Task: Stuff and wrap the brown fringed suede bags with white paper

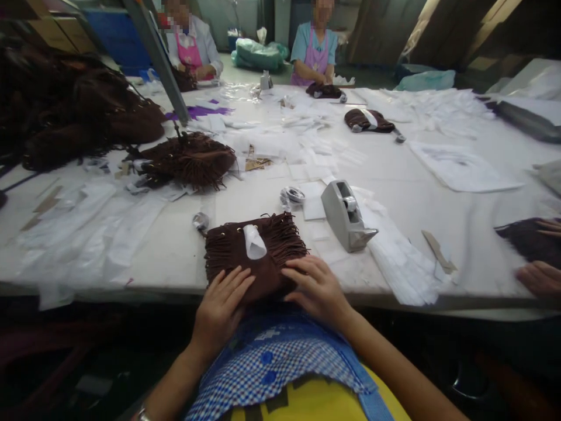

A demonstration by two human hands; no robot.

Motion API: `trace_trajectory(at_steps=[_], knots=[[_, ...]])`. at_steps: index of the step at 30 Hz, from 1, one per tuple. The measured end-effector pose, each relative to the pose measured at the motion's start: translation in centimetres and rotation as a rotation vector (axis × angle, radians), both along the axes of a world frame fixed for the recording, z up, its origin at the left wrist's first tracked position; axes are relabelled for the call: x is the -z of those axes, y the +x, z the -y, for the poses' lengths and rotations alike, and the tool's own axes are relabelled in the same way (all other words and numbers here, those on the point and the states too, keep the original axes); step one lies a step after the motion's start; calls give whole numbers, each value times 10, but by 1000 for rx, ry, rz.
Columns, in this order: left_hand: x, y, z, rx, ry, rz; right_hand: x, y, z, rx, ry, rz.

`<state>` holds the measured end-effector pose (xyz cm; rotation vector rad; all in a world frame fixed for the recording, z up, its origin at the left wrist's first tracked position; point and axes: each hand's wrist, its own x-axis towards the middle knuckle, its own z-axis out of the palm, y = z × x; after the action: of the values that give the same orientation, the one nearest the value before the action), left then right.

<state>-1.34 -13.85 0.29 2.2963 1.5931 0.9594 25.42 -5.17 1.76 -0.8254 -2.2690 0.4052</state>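
Note:
A dark brown fringed bag (267, 275) lies flat at the table's near edge, just in front of me. White paper (254, 242) is wrapped at its top middle, near small metal eyelets. My left hand (223, 301) rests on the bag's lower left part, fingers stretched out. On the lower right part lies my right hand (318, 286), its fingers extended and slightly spread. A round bundle wrapped in clear or grey material (200, 221) sits by the bag's upper left corner. Beyond my right hand stands a grey tape dispenser (346, 213).
White plastic sleeves (401, 257) lie right of the dispenser, more (92, 222) at left. Another fringed bag (193, 156) and a large brown pile (65, 105) are on the left, near a metal post (160, 61). Two co-workers sit opposite; another person's hand (541, 278) is at right.

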Motion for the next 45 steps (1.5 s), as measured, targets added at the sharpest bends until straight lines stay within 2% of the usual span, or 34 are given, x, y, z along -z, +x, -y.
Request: trace_trajectory(at_steps=[2, 4, 7, 9, 11, 14, 16, 18, 22, 24, 28, 31, 33, 37, 39, 42, 43, 45], knots=[[9, -4, -9, 51, 55, -83, 17, -3, 3, -51, 104, 66], [14, -10, -25, 108, 89, -161, 36, -7, -8, -34, 179, 101], [14, -17, -44, 136, 76, -245, 48, -10, -27, -15, 179, 191], [15, -16, -43, 100, 54, -278, 42, -9, -30, -37, 127, 256], [17, -9, -33, 36, 52, -291, 27, -7, -24, -48, 98, 287], [19, 7, -19, -64, 96, -252, 6, -10, -15, -37, 138, 283], [17, 14, -20, -92, 126, -196, 1, -18, -19, -76, 161, 284], [13, 14, -28, -166, 138, -124, 5, -28, -32, -114, 141, 283], [13, -3, -48, -545, 92, 77, 25, -42, -58, -59, 58, 206], [18, -13, -53, -639, 11, 192, 30, -43, -62, -49, 35, 161], [22, -24, -57, -637, -134, 349, 18, -37, -63, -167, 16, 179], [19, -26, -59, -629, -151, 292, 10, -33, -69, -248, 11, 226], [18, -26, -61, -649, -167, 215, 12, -35, -74, -224, -12, 220], [17, -28, -69, -622, -201, 257, 17, -45, -85, -122, -181, 72], [16, -33, -73, -581, -215, 293, 10, -44, -91, -169, -349, 27], [14, -43, -79, -570, -259, 258, -8, -31, -100, -284, -635, 21], [13, -47, -80, -569, -272, 242, -14, -24, -102, -268, -691, -1], [12, -52, -83, -560, -287, 224, -22, -9, -102, -120, -688, -67]])
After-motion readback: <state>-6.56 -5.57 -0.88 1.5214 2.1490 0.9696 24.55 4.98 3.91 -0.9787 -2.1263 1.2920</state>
